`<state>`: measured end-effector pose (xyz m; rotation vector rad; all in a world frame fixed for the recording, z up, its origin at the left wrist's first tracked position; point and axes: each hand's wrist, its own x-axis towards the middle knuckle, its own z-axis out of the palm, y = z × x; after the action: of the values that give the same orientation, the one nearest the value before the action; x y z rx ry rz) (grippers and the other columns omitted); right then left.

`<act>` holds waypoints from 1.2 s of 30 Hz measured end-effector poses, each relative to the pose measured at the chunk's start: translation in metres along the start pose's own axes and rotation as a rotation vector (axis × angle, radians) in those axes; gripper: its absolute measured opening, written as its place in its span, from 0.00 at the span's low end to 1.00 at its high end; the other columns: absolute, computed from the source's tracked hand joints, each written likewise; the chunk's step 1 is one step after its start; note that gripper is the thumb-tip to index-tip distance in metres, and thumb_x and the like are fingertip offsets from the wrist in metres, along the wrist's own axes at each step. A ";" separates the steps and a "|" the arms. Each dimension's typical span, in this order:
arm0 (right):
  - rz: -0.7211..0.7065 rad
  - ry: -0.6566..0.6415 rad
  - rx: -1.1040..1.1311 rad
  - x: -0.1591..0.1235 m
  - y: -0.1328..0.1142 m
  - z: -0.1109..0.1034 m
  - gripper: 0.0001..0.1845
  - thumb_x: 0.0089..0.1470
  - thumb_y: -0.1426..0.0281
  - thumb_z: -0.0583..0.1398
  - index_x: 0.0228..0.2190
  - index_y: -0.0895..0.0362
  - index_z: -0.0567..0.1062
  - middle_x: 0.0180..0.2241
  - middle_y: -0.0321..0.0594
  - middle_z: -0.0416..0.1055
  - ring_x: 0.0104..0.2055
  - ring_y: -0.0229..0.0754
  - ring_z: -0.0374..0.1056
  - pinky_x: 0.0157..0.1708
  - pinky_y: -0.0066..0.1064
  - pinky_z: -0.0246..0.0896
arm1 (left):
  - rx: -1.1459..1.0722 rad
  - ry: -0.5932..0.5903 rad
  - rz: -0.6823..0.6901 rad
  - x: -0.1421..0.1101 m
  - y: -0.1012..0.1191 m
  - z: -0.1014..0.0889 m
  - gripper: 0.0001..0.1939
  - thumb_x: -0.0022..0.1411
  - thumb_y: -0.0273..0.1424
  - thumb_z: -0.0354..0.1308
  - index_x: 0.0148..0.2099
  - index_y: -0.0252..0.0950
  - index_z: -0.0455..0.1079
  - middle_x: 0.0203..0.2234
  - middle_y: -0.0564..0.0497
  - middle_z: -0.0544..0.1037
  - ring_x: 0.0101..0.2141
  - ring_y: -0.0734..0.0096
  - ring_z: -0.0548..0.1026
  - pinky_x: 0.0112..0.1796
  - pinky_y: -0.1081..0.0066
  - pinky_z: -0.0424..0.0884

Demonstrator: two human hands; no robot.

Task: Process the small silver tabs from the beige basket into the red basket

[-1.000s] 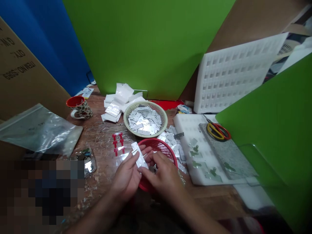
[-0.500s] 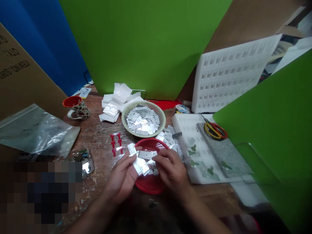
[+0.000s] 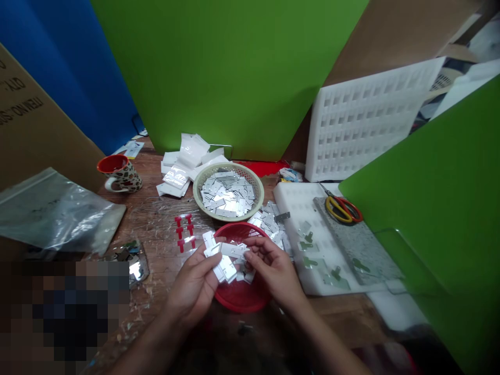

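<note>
Over a red plastic basket (image 3: 244,304), my left hand (image 3: 195,284) is closed on several flat metal plates (image 3: 224,268), fanned out under the thumb. My right hand (image 3: 275,268) pinches the right end of one metal plate (image 3: 232,250), whose left end lies against the stack in my left hand. More plates show in the red basket below. Behind it, a cream basket (image 3: 199,200) is heaped with similar plates (image 3: 228,192). Loose plates (image 3: 271,224) lie on the table to its right.
A white foam block (image 3: 289,208) with small green-tinted pieces and scissors (image 3: 339,208) stands at the right. Red T-shaped pieces (image 3: 179,232) lie left of the baskets. Further left are a mug (image 3: 125,177) and a clear plastic bag (image 3: 62,208). Green panels (image 3: 234,78) rise behind.
My right hand has turned slightly, its fingers now stretched behind the plate. The plate has tilted and its left end has come over the stack. The view has shifted a little.
</note>
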<state>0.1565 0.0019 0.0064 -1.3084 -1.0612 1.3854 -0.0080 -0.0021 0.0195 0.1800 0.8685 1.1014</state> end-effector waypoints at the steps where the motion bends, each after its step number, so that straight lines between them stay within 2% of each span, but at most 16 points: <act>1: -0.016 0.011 -0.006 0.001 -0.001 -0.002 0.15 0.46 0.62 0.66 0.36 0.55 0.76 0.29 0.36 0.71 0.28 0.37 0.67 0.29 0.29 0.66 | -0.014 0.011 -0.013 0.000 0.000 -0.001 0.30 0.59 0.19 0.57 0.62 0.35 0.59 0.42 0.42 0.80 0.42 0.58 0.79 0.47 0.59 0.74; 4: -0.063 0.091 -0.085 0.005 -0.006 -0.014 0.12 0.50 0.62 0.64 0.36 0.54 0.75 0.30 0.38 0.72 0.30 0.39 0.68 0.30 0.31 0.67 | -0.052 0.049 -0.040 0.000 0.002 -0.004 0.30 0.59 0.18 0.52 0.64 0.33 0.56 0.43 0.39 0.79 0.46 0.54 0.77 0.50 0.54 0.71; 8: -0.241 0.145 -0.429 0.002 -0.011 -0.027 0.07 0.55 0.66 0.60 0.36 0.54 0.76 0.35 0.41 0.73 0.36 0.43 0.70 0.37 0.36 0.67 | -0.049 0.038 -0.007 0.001 0.005 -0.004 0.33 0.58 0.16 0.52 0.65 0.33 0.53 0.46 0.38 0.78 0.49 0.54 0.75 0.54 0.54 0.68; 11: -0.411 0.039 -0.638 -0.010 -0.011 -0.017 0.07 0.57 0.68 0.59 0.39 0.53 0.75 0.39 0.42 0.72 0.41 0.45 0.69 0.40 0.36 0.66 | -0.042 0.036 0.028 0.002 0.006 0.000 0.33 0.59 0.16 0.53 0.65 0.35 0.53 0.48 0.39 0.77 0.51 0.55 0.74 0.55 0.55 0.65; 13: -0.460 -0.041 -0.717 -0.018 -0.009 -0.005 0.11 0.55 0.67 0.61 0.42 0.53 0.73 0.39 0.43 0.71 0.41 0.46 0.68 0.40 0.36 0.66 | -0.042 0.036 0.039 0.003 0.005 0.003 0.32 0.59 0.17 0.54 0.64 0.35 0.54 0.49 0.39 0.77 0.51 0.55 0.73 0.56 0.55 0.65; 15: -0.483 -0.066 -0.786 -0.022 -0.006 0.007 0.14 0.54 0.67 0.62 0.43 0.54 0.72 0.39 0.44 0.71 0.40 0.46 0.68 0.40 0.37 0.65 | -0.042 0.024 0.040 0.002 0.004 0.004 0.32 0.59 0.17 0.54 0.64 0.35 0.55 0.50 0.39 0.76 0.52 0.56 0.73 0.56 0.55 0.65; 18: -0.498 -0.039 -0.820 -0.022 -0.003 0.015 0.08 0.56 0.69 0.60 0.40 0.55 0.72 0.36 0.43 0.71 0.37 0.45 0.68 0.38 0.36 0.65 | -0.030 0.002 0.048 0.001 0.004 0.004 0.31 0.59 0.18 0.55 0.64 0.35 0.55 0.51 0.40 0.75 0.52 0.56 0.72 0.56 0.57 0.65; 21: -0.503 -0.010 -0.825 -0.018 -0.003 0.013 0.05 0.56 0.70 0.59 0.37 0.55 0.73 0.34 0.41 0.71 0.36 0.44 0.68 0.36 0.34 0.64 | -0.025 0.008 0.054 0.001 0.003 0.003 0.32 0.59 0.17 0.55 0.64 0.35 0.55 0.50 0.40 0.76 0.52 0.57 0.72 0.55 0.58 0.66; 28: -0.566 0.016 -0.910 -0.018 -0.002 0.007 0.12 0.56 0.69 0.59 0.44 0.54 0.72 0.37 0.42 0.71 0.37 0.45 0.68 0.34 0.33 0.65 | -0.044 -0.018 0.049 0.005 -0.001 0.004 0.34 0.59 0.19 0.57 0.65 0.38 0.54 0.49 0.41 0.77 0.51 0.58 0.73 0.54 0.60 0.68; 36: -0.760 0.109 -0.977 -0.013 -0.004 0.003 0.09 0.55 0.72 0.59 0.40 0.57 0.75 0.33 0.43 0.72 0.35 0.45 0.69 0.35 0.35 0.64 | -0.008 0.011 0.027 0.007 -0.002 0.004 0.31 0.58 0.18 0.57 0.63 0.35 0.57 0.47 0.39 0.78 0.48 0.58 0.75 0.51 0.62 0.70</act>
<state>0.1536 -0.0103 0.0129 -1.3419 -2.0017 0.1787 -0.0026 0.0039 0.0177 0.1797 0.8735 1.1320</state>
